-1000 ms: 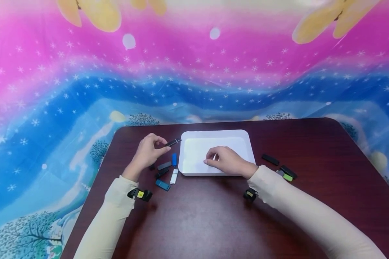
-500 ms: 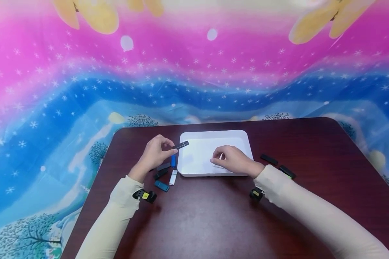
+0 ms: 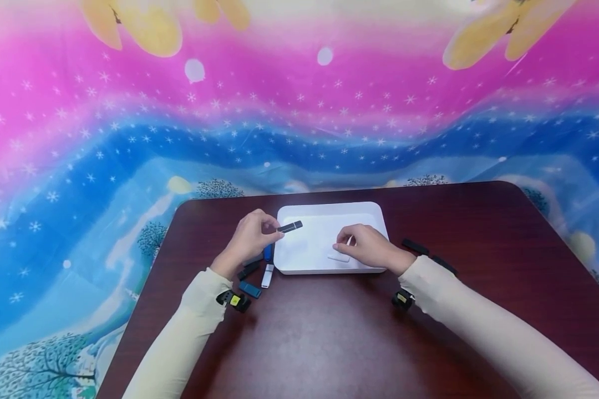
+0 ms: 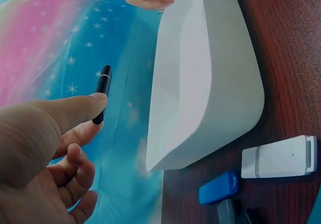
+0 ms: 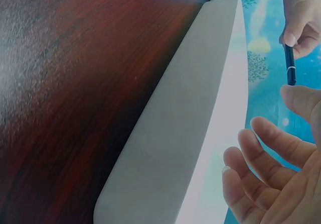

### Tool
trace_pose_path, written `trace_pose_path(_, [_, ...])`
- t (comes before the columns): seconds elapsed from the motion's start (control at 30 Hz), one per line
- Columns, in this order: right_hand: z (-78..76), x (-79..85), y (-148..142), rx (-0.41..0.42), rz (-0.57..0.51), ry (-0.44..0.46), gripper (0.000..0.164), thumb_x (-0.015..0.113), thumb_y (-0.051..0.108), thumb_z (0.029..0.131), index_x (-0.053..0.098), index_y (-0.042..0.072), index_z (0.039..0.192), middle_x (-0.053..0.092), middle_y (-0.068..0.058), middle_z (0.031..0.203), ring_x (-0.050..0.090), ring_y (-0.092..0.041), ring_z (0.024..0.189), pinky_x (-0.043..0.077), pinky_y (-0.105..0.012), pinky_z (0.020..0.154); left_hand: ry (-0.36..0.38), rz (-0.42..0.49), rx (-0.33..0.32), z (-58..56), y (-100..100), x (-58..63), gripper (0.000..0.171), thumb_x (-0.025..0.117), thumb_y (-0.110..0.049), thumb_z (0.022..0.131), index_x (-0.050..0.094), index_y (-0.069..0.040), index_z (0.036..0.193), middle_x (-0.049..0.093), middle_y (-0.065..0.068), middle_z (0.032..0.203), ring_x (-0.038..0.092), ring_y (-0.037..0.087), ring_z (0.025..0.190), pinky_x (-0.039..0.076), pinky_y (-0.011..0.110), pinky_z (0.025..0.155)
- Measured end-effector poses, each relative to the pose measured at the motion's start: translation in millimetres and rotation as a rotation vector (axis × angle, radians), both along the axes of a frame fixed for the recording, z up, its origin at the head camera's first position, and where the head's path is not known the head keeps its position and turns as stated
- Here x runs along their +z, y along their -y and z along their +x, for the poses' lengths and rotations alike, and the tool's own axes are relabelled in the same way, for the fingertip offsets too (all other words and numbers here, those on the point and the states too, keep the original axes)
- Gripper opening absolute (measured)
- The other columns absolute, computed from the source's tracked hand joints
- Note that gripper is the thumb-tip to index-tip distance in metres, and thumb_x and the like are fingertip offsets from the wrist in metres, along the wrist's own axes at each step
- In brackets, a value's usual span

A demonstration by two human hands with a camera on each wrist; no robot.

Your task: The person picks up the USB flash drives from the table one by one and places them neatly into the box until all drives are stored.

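My left hand (image 3: 247,241) pinches a black USB stick (image 3: 290,226) with a silver band, between thumb and fingertip. The stick points right over the left rim of a white tray (image 3: 329,271). In the left wrist view that stick (image 4: 104,81) stands clear of the tray's wall. My right hand (image 3: 366,245) hovers over the tray's right half. Its fingers are loosely bent with nothing between them in the right wrist view. Just below its fingertips, a slim white stick (image 3: 337,257) lies in the tray.
Left of the tray lie a blue USB stick (image 3: 267,252), a white one (image 3: 267,276), a teal one (image 3: 250,289) and dark ones. To the right rest two black sticks (image 3: 416,246), one partly behind the right sleeve (image 3: 444,288). A patterned cloth (image 3: 299,111) hangs behind the table.
My left hand has carried the black USB stick rightward, from beside the tray to over its edge. My right hand has shifted right, and the white stick in the tray now shows.
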State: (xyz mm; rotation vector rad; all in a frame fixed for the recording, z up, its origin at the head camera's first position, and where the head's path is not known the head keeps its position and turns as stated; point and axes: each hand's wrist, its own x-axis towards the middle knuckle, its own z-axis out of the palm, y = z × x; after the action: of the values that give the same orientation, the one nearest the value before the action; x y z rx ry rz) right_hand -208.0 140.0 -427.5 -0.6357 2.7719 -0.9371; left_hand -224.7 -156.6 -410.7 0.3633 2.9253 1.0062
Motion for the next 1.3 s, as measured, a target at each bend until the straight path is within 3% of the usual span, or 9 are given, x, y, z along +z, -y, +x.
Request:
trace_pose_path(0.43, [-1.0,0.3,-13,-0.011,0.002,0.019,0.017,0.068,0.027,0.097,0.074,0.012,0.099,0.071,-0.001,0.091,0.060,-0.014,0.081,0.048,-0.031,0.074,-0.010,-0.072,-0.051,-8.0,-16,-5.1,0.020,0.079,-0.027,0.088,0.078,-0.012,0.101,0.062,0.010,0.095,0.050,0.021,0.083,0.039,0.034,0.074])
trace_pose_path(0.77, [-2.3,-3.8,-18,-0.010,0.004,0.010,0.015,0.068,0.026,0.096,0.074,0.012,0.098,0.072,-0.001,0.091,0.059,-0.014,0.078,0.048,-0.031,0.073,-0.024,-0.158,-0.075,-12.1,-27,-15.3,0.020,0.081,-0.028,0.086,0.079,-0.012,0.098,0.067,0.007,0.103,0.060,0.024,0.097,0.043,0.044,0.093])
trace_pose_path(1.0, [-2.6,-4.6,-18,-0.018,0.007,0.010,0.015,0.068,0.026,0.096,0.074,0.012,0.097,0.072,-0.001,0.091,0.058,-0.014,0.077,0.047,-0.030,0.072,-0.011,-0.244,-0.087,-16.8,-30,-25.3,0.018,0.082,-0.029,0.086,0.080,-0.015,0.097,0.066,0.005,0.100,0.059,0.022,0.094,0.042,0.041,0.089])
trace_pose_path(1.3, [-2.9,-4.8,-18,-0.018,0.007,0.006,0.015,0.068,0.026,0.096,0.074,0.012,0.097,0.072,-0.001,0.091,0.058,-0.014,0.076,0.047,-0.030,0.071,0.016,-0.290,-0.109,-19.9,-38,-35.2,0.017,0.083,-0.027,0.085,0.080,-0.015,0.095,0.069,0.003,0.098,0.060,0.020,0.095,0.043,0.041,0.091])
